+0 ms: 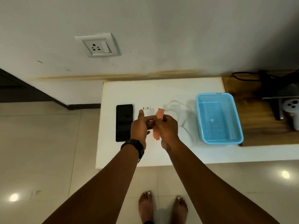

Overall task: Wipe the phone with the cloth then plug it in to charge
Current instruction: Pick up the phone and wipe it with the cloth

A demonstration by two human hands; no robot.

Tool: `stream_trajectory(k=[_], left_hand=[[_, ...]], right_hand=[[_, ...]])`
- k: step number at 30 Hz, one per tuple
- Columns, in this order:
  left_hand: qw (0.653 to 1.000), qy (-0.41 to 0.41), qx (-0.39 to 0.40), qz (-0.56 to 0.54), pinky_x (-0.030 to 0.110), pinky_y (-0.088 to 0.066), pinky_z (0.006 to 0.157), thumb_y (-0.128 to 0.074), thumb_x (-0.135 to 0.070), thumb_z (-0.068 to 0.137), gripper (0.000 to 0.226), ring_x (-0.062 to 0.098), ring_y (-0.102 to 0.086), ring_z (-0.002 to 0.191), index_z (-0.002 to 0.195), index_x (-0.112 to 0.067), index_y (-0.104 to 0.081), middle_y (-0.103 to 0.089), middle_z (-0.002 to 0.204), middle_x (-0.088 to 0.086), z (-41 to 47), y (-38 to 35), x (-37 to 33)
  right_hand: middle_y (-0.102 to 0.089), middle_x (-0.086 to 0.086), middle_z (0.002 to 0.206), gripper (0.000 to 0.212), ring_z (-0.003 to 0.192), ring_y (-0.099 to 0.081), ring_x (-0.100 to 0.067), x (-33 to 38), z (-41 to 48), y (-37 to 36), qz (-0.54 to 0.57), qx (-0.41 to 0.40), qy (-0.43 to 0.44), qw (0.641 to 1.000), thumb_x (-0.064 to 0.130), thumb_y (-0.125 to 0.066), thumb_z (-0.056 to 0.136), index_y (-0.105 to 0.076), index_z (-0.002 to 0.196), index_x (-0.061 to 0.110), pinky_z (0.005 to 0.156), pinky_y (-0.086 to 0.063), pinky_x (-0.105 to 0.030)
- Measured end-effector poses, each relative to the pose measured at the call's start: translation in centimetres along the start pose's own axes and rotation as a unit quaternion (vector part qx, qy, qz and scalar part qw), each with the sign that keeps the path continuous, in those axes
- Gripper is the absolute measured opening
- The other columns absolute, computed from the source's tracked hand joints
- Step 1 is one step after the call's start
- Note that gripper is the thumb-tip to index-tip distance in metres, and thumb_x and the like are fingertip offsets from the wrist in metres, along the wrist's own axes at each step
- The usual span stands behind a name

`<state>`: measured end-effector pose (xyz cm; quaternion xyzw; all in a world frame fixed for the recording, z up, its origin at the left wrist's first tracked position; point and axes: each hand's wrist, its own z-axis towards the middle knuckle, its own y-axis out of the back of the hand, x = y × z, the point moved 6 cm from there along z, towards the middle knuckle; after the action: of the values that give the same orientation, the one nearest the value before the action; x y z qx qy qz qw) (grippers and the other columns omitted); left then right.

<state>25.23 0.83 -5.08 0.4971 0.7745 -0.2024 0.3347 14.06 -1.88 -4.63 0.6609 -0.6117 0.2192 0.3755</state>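
A black phone (124, 122) lies face up on the left part of the white table (161, 89). Just right of it rests a white charger plug (148, 110), whose thin white cable (179, 107) loops off to the right. Above the table, my right hand (168, 128) grips a folded orange cloth (157, 125). My left hand (140, 126), with a black watch at the wrist, pinches the cloth's left edge with its fingertips. The cloth hangs between both hands, to the right of the phone and apart from it. A white wall socket (97, 46) sits on the wall above.
A light blue plastic basket (218, 118) stands on the table's right side. Beyond it, a wooden surface (252, 126) holds a white controller (291, 110) and black cables. My bare feet stand on the tiled floor in front of the table.
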Motion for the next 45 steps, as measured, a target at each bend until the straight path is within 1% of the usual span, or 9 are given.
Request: stream_trajectory(k=[4, 8, 13, 20, 24, 28, 36, 42, 45], left_hand=[[0.983, -0.036, -0.12, 0.138, 0.039, -0.053, 0.079, -0.041, -0.037, 0.103, 0.042, 0.027, -0.067, 0.077, 0.101, -0.008, -0.072, -0.071, 0.08, 0.011, 2.3, 4.9, -0.4], [0.939, 0.006, -0.174, 0.298, 0.045, -0.045, 0.101, -0.062, -0.031, 0.093, 0.048, 0.04, -0.054, 0.119, 0.132, -0.007, -0.05, -0.052, 0.132, 0.019, 4.6, 8.6, 0.4], [0.92, 0.03, -0.155, 0.359, 0.046, -0.039, 0.104, -0.064, -0.033, 0.091, 0.065, 0.04, -0.043, 0.13, 0.145, -0.009, -0.037, -0.041, 0.142, 0.02, 6.8, 9.8, 0.7], [0.944, 0.059, -0.124, 0.299, 0.048, -0.044, 0.105, -0.066, -0.04, 0.087, 0.063, 0.039, -0.052, 0.123, 0.141, -0.014, -0.045, -0.052, 0.136, 0.018, 8.2, 10.4, 1.0], [0.992, 0.063, -0.044, 0.104, 0.051, -0.052, 0.097, -0.069, -0.026, 0.087, 0.044, 0.037, -0.065, 0.105, 0.126, -0.009, -0.057, -0.067, 0.117, 0.016, 7.8, 9.3, 1.2], [0.99, 0.125, 0.062, -0.025, 0.051, -0.054, 0.093, -0.063, -0.021, 0.087, 0.034, 0.036, -0.069, 0.096, 0.119, -0.01, -0.065, -0.072, 0.108, 0.017, 6.4, 7.9, 1.4], [0.964, 0.136, 0.167, -0.155, 0.054, -0.048, 0.1, -0.051, -0.079, 0.078, 0.077, 0.034, -0.068, 0.106, 0.122, -0.019, -0.069, -0.072, 0.117, 0.012, 5.1, 6.3, -0.4], [0.951, 0.131, 0.209, -0.187, 0.047, -0.059, 0.081, -0.039, -0.088, 0.075, 0.094, 0.034, -0.069, 0.093, 0.118, -0.011, -0.072, -0.07, 0.109, 0.018, 4.2, 5.8, -1.1], [0.948, 0.144, 0.223, -0.177, 0.047, -0.058, 0.082, -0.032, -0.092, 0.073, 0.099, 0.037, -0.069, 0.098, 0.119, -0.013, -0.072, -0.071, 0.114, 0.018, 3.6, 5.4, -0.8]], right_hand=[[-0.06, -0.003, 0.058, 0.025, 0.05, -0.06, -0.016, -0.3, -0.6, -1.9, -0.016, -0.011, 0.0, 1.0, 0.017, -0.058, 0.086, -0.058, 0.062, 0.01, 0.045, -0.045, -0.023], [-0.053, -0.016, 0.071, 0.022, 0.064, -0.053, -0.028, -0.9, -0.9, -4.9, -0.065, 0.049, -0.004, 0.997, 0.017, -0.053, 0.086, -0.057, 0.072, 0.001, 0.059, -0.044, -0.037], [-0.06, -0.006, 0.095, 0.019, 0.086, -0.06, -0.025, -1.7, -0.3, -8.0, -0.081, 0.124, -0.042, 0.988, 0.029, -0.048, 0.097, -0.059, 0.101, 0.014, 0.075, -0.051, -0.037], [-0.056, -0.006, 0.106, 0.032, 0.094, -0.054, -0.024, -1.7, -0.1, -9.6, -0.107, 0.118, -0.054, 0.986, 0.029, -0.042, 0.1, -0.055, 0.121, 0.009, 0.083, -0.044, -0.036], [-0.06, -0.008, 0.107, 0.023, 0.093, -0.058, -0.024, -2.1, 0.0, -8.9, -0.058, 0.115, -0.081, 0.988, 0.025, -0.044, 0.097, -0.057, 0.112, 0.012, 0.079, -0.049, -0.036], [-0.064, -0.011, 0.108, 0.027, 0.097, -0.062, -0.028, -1.5, -0.4, -7.2, -0.026, 0.08, -0.059, 0.995, 0.021, -0.043, 0.096, -0.059, 0.115, 0.01, 0.082, -0.053, -0.042], [-0.053, -0.004, 0.072, 0.022, 0.066, -0.049, -0.018, 1.1, -0.5, -3.5, 0.004, -0.008, -0.015, 1.0, 0.022, -0.052, 0.092, -0.057, 0.076, 0.008, 0.062, -0.04, -0.031], [-0.066, -0.004, 0.082, 0.025, 0.074, -0.058, -0.014, 6.7, 0.1, 0.2, -0.107, -0.205, 0.184, 0.955, 0.024, -0.051, 0.097, -0.071, 0.088, 0.011, 0.07, -0.039, -0.022], [-0.069, -0.005, 0.098, 0.023, 0.088, -0.063, -0.016, 8.3, -1.3, -1.7, -0.216, -0.165, 0.324, 0.906, 0.02, -0.051, 0.098, -0.071, 0.106, 0.013, 0.074, -0.037, -0.015]])
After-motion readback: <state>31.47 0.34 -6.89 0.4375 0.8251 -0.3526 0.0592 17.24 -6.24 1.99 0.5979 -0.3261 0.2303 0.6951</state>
